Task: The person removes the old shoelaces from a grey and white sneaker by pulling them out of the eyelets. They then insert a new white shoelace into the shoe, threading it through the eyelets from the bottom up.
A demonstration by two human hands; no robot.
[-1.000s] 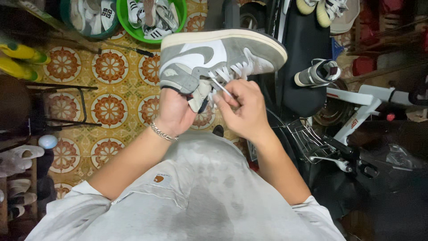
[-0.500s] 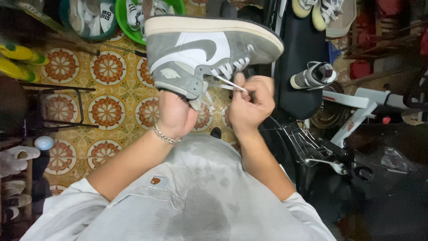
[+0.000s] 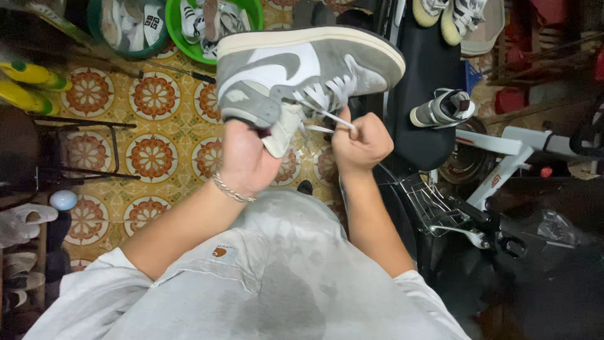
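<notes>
Floor (image 3: 157, 119): yellow tile with red-brown rosettes, spread across the left and centre.

Shirt (image 3: 277, 283): grey, nearest the camera, with a small chest patch.

Bicycle (image 3: 503, 176): white frame, at right, with a wire rack near the right forearm.

Sneaker (image 3: 308, 72): grey and white high-top, held up sideways at centre, sole far, toe to the right, collar to the left, tongue hanging near.

Tubs: a green one (image 3: 255, 11) and a darker one (image 3: 126, 47), far left, both holding shoes.

Small sneaker (image 3: 443, 108): white and dark, right of the held sneaker, against a black upright surface.

Left hand (image 3: 245, 160): closed around the sneaker's collar at the heel end, a chain bracelet (image 3: 229, 190) on the wrist.

Right hand (image 3: 362, 141): fisted, pinching a white lace (image 3: 330, 118) that runs taut from the eyelets to the fingers.

The hands are apart, left one on the shoe, right one on its lace.
</notes>
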